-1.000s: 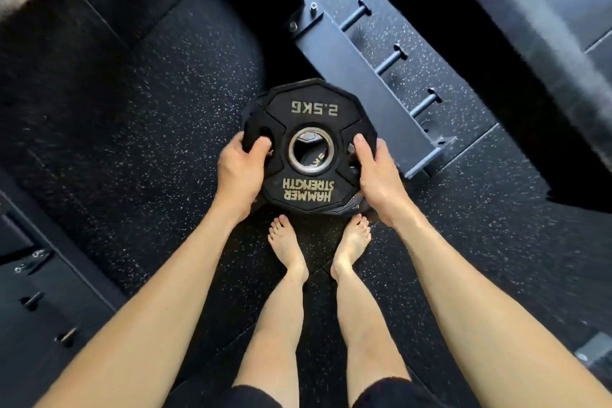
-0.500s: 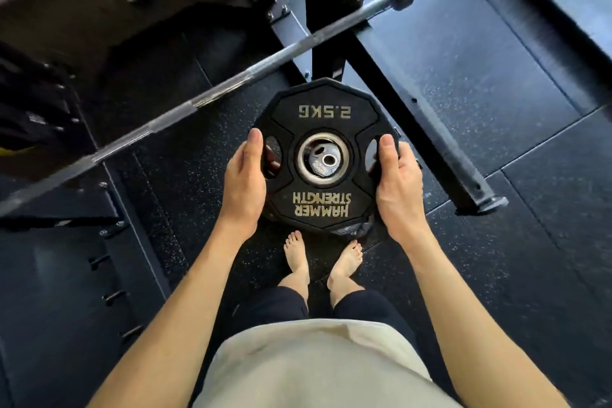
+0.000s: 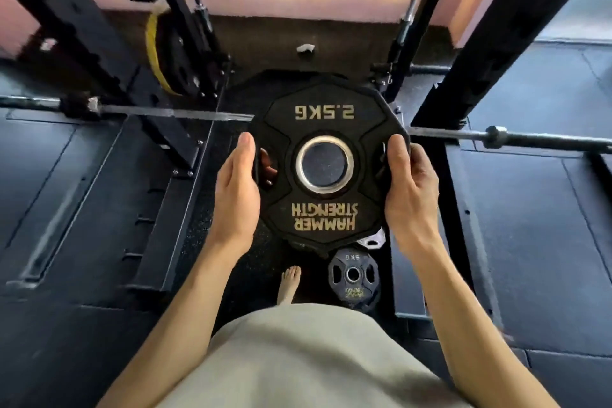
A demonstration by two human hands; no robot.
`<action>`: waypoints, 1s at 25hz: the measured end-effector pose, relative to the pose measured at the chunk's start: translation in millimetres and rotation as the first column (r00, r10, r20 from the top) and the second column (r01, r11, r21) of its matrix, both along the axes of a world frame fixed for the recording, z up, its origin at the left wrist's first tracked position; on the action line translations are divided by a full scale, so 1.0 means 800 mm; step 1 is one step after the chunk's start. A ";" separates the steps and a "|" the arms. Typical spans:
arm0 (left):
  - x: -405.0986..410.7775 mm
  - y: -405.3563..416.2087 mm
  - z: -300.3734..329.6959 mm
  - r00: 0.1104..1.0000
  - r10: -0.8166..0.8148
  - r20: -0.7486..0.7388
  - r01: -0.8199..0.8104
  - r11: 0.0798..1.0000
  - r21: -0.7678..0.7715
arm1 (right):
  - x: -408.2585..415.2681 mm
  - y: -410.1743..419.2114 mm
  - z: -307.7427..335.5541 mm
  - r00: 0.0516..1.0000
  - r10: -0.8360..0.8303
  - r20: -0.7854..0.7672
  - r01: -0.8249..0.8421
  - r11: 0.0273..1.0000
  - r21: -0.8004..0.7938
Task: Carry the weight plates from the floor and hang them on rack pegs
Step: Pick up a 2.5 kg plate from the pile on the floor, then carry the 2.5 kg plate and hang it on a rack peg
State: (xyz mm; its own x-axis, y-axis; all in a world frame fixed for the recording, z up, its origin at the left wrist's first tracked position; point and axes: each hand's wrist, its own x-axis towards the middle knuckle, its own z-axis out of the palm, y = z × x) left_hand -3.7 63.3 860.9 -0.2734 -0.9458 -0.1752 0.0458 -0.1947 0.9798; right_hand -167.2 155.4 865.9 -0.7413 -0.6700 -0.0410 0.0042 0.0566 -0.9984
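A black 2.5 kg weight plate (image 3: pixel 326 209) with gold lettering and a steel-ringed centre hole is held flat in front of me at about waist height. My left hand (image 3: pixel 236 195) grips its left edge, fingers curled into the grip slot. My right hand (image 3: pixel 409 189) grips the right edge the same way. More plates seem stacked under the top one, their edges showing below it. On the floor beneath lies a 5 kg plate (image 3: pixel 353 276) on another plate, beside my bare foot (image 3: pixel 289 283).
A barbell (image 3: pixel 516 136) runs across the view behind the held plate. Black rack uprights (image 3: pixel 496 43) rise at left and right. A yellow-rimmed plate (image 3: pixel 165 53) hangs on the left rack. Dark rubber flooring (image 3: pixel 530 242) surrounds me.
I have stood up and turned, lifting the plate higher. The view swung from the floor to face the rack and barbell. Both hands kept their grip on the plate's sides.
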 end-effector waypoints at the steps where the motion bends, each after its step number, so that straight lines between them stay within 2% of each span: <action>1: 0.019 0.014 0.005 0.995 0.101 0.004 -0.101 0.995 -0.001 | 0.010 -0.002 0.006 0.997 0.081 -0.019 -0.081 0.997 -0.009; 4: 0.081 0.056 0.018 0.954 0.298 0.008 -0.298 0.954 -0.012 | 0.055 -0.006 0.019 0.958 0.285 -0.024 -0.286 0.957 -0.053; 6: 0.134 0.088 0.030 0.896 0.443 -0.002 -0.443 0.896 -0.027 | 0.104 -0.009 0.027 0.902 0.428 -0.049 -0.431 0.899 -0.078; 12: 0.306 0.195 0.061 0.655 0.753 -0.061 -0.755 0.649 -0.095 | 0.297 -0.006 0.039 0.630 0.769 -0.106 -0.776 0.622 -0.101; 16: 0.452 0.267 0.067 0.480 0.874 -0.072 -0.874 0.469 -0.127 | 0.462 0.027 0.042 0.470 0.876 -0.109 -0.881 0.459 -0.109; 19: 0.569 0.315 0.061 0.398 0.917 -0.003 -0.904 0.391 -0.172 | 0.584 0.058 0.046 0.404 0.910 -0.096 -0.914 0.396 -0.090; 25: 0.730 0.343 0.056 0.267 0.963 -0.028 -0.957 0.262 -0.126 | 0.754 0.064 0.048 0.299 0.947 -0.120 -0.953 0.291 -0.080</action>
